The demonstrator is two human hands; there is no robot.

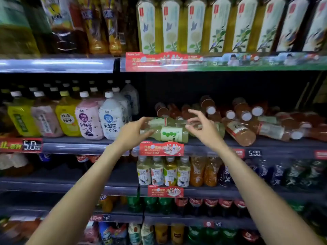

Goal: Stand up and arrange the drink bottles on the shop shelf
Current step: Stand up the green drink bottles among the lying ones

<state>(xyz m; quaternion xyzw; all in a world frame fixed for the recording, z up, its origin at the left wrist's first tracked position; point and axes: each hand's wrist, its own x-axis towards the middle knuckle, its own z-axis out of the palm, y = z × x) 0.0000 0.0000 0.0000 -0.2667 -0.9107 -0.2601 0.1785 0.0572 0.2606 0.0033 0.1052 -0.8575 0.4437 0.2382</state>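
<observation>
1. Two bare forearms reach up from the bottom edge toward the middle shelf (pixel 85 145).
2. Left hand (pixel 131 132) curls its fingers (pixel 147 133) round the end of a pale green bottle (pixel 171 134) that lies on its side at the front of that shelf.
3. Right hand (pixel 203 129) hovers at the bottle's other end with fingers spread and loosely bent; whether they touch the bottle I cannot tell.
4. A second pale bottle (pixel 166 121) lies flat just behind the first one, touching it.
5. Behind and to the right, a heap of amber bottles (pixel 242 131) with white caps lies tipped over, crowding the space right of the hands.
6. To the left, upright bottles with white caps, among them a pink bottle (pixel 88 119) and a white bottle (pixel 111 119), stand in rows close to the left hand.
7. A red promo tag (pixel 161 148) hangs on the shelf edge directly below the pale green bottle, between the two wrists.
8. On the shelf above, tall tea bottles (pixel 194 27) stand in a neat row.
9. On the shelf below, small tea bottles (pixel 163 171) stand upright, with orange drinks (pixel 203 171) beside them.
10. Lower still, green and red soda bottles (pixel 187 205) fill a further shelf, partly hidden by the arms.
</observation>
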